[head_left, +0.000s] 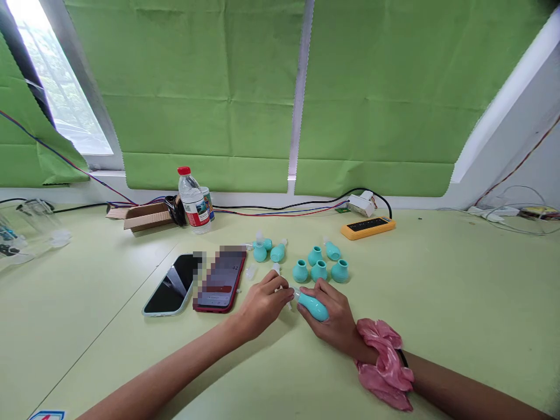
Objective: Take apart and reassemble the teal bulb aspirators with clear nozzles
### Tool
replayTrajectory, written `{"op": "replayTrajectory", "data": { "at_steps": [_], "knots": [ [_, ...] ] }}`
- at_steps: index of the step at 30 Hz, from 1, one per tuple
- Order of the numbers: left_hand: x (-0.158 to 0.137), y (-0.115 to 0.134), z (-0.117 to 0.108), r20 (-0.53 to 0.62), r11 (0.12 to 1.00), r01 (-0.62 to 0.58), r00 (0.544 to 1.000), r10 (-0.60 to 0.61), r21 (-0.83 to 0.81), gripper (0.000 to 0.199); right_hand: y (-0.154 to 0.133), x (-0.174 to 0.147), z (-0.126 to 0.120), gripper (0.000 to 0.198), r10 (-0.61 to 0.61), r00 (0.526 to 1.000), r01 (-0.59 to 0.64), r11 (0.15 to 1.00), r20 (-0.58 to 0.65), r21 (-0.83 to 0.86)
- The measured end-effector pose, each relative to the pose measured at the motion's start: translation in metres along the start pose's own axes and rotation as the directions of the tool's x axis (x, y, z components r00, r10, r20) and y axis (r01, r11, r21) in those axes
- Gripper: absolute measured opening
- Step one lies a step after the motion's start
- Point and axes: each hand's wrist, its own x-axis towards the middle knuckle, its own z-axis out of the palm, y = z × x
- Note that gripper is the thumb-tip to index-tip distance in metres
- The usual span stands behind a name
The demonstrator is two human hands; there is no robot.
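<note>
A turquoise rubber squeeze bulb [314, 307] lies in my right hand [335, 318], whose fingers are wrapped round it. Its clear nozzle [297, 294] points left, toward my left hand [268, 298]. The left fingertips are pinched together at the nozzle's end, partly hiding it. Beyond my left hand a small clear-white piece [276, 268] shows, partly covered by the fingers. Several open-necked turquoise bulbs [319, 270] stand upright just past my hands. Other turquoise bulbs with clear tips [277, 252] lie or stand behind, near a loose clear cap [251, 272].
Left of my hands lie a red-edged phone [221, 286] and a black-screened phone [172, 286]. Further back are a red-capped bottle [193, 204], an open cardboard box [149, 217] and a yellow power strip [367, 228]. Cables [271, 208] run along the wall; clear containers [37, 230] sit far left.
</note>
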Motion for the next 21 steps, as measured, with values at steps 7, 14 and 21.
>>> {"op": "replayTrajectory", "data": {
  "at_steps": [7,14,21],
  "knots": [
    [-0.0018,0.0109,-0.0039,0.105,0.920,-0.235,0.972,0.212,0.314,0.022,-0.0001,0.0010,-0.0005,0.020,-0.028,1.000,0.028,0.999,0.000,-0.016],
    [0.0008,0.0054,0.0021,0.073,0.997,0.016,0.997,-0.021,0.074,0.020,-0.0009,0.0009,-0.0017,0.020,-0.058,0.998,0.060,0.997,0.023,-0.054],
    [-0.0012,0.0094,0.0023,0.136,0.978,-0.045,0.991,0.017,0.206,0.019,-0.0010,0.0012,-0.0019,0.020,-0.058,0.998,0.059,0.997,0.022,-0.047]
  ]
}}
